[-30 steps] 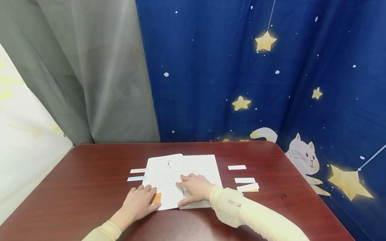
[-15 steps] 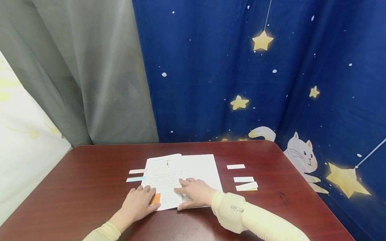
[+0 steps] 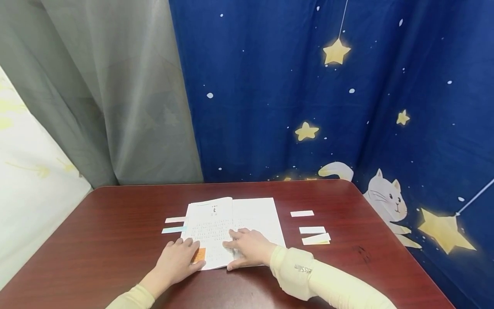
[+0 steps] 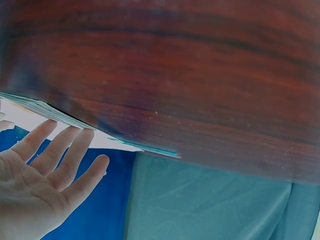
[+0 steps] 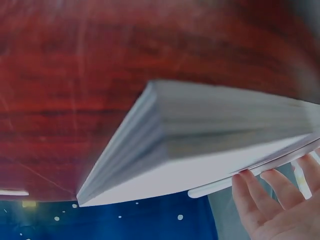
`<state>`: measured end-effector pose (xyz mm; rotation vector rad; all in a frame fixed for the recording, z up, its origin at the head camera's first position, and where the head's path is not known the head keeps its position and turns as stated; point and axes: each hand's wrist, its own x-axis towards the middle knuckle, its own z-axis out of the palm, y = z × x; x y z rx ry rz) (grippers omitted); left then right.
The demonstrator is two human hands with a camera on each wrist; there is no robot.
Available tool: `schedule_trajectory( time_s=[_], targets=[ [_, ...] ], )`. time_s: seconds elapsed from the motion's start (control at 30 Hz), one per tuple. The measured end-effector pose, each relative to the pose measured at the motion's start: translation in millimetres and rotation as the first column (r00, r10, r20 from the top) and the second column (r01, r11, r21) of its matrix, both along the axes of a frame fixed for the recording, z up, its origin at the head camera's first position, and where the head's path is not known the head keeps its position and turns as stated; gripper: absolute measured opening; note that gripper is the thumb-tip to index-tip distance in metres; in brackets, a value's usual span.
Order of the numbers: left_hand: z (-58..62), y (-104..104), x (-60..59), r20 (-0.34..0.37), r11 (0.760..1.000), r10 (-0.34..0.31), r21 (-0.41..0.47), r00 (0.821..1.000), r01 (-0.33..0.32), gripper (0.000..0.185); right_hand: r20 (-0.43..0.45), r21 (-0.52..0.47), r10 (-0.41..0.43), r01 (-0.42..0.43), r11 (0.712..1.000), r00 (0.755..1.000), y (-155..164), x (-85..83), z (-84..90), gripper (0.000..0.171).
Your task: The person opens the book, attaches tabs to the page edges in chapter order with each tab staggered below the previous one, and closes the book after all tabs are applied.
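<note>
An open book lies on the table in the head view, its left page printed and its right page largely blank. My left hand rests on the lower left corner with fingers extended, beside an orange note on that page. Across the lower middle, by the fold, my right hand lies with its fingers spread. The left wrist view has the left hand with fingertips at the book's edge. In the right wrist view, the thick page block shows beside the right hand.
A pale pink strip and a light blue strip stick out left of the book. Several whitish strips lie on the table to its right. Curtains hang behind the brown table.
My right hand has slid slightly toward the near edge of the book since the first frame, then stayed still. The left hand keeps its place; the head view has shifted a little.
</note>
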<state>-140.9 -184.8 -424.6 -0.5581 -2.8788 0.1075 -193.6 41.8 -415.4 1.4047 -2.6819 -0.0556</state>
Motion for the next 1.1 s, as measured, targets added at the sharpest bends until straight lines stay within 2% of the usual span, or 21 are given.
schedule_trajectory(
  time_s=[0.27,0.5,0.67,0.8,1.1],
  targets=[
    [-3.7,1,0.2,-0.008,1.000,-0.008,-0.003,1.000,0.008,0.049,0.031,-0.003,-0.003,0.003,1.000,1.000,5,0.7,-3.5,0.065],
    [0.6,-1,0.5,0.054,0.999,0.032,0.003,0.998,-0.032,0.052,0.048,0.008,0.006,-0.006,1.000,0.999,7,3.3,-1.1,0.064],
    [5.5,-1,-0.3,0.078,0.999,0.032,0.023,0.996,-0.034,0.052,0.079,-0.038,0.017,-0.014,0.999,0.997,14,1.1,-0.4,0.064],
    [11.3,-1,-2.0,0.034,0.999,0.014,0.042,0.999,-0.015,0.047,0.075,-0.086,0.022,-0.016,0.996,0.997,26,-4.3,-0.1,0.061],
    [24.3,10,-6.5,-0.088,0.994,-0.059,0.082,0.994,0.066,0.038,0.018,-0.108,0.011,-0.009,0.994,1.000,58,-9.8,9.8,0.050]
  ],
)
